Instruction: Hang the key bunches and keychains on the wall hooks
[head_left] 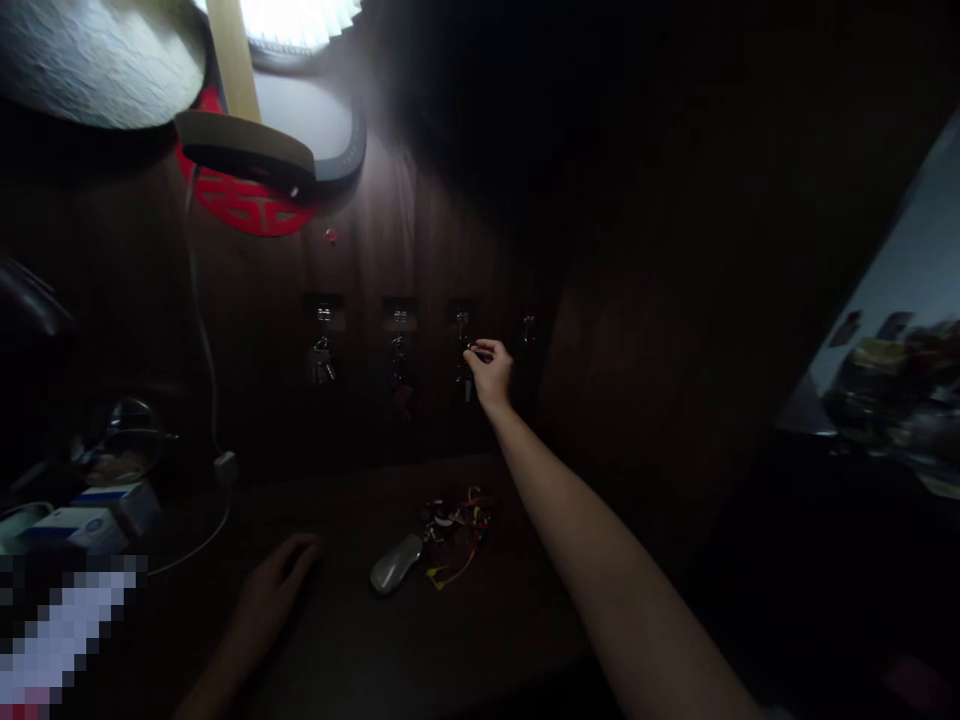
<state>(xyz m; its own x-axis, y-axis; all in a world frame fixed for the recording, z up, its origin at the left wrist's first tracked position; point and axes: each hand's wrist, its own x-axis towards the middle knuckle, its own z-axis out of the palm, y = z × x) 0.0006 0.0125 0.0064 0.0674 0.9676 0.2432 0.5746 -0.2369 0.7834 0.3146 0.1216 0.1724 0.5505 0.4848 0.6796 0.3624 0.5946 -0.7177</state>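
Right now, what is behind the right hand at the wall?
Dark wood panelling, with a metal hook above and keys hanging just left of the right hand. The part of the panel under the hand is covered.

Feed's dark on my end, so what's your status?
Right hand at the keys on the third wall hook; grip unclear. Left hand open on desk. Nothing in the way.

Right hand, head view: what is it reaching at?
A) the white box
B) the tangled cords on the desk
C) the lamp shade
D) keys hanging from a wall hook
D: the right hand is raised, its fingers at the keys hanging from a wall hook.
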